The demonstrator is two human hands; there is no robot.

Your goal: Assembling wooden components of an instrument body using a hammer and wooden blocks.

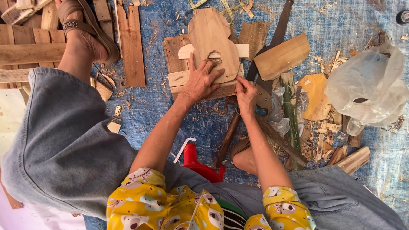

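Note:
A rounded, mask-shaped wooden piece (212, 36) lies on a stack of small boards (175, 55) on the blue tarp. My left hand (201, 79) presses flat on the lower part of the piece, fingers spread. At the piece's lower right edge, my right hand (246, 93) is pinched shut on a small tool or pencil that is mostly hidden. A pale wooden strip (243, 50) lies crosswise under the piece.
A handsaw (272, 42) lies diagonally right of the boards, beside a wood slab (282, 56). A plastic bag (368, 85), wood scraps and a green stalk (291, 115) sit right. Planks (131, 42) and my sandalled foot (83, 32) are left. A red object (196, 164) lies near my lap.

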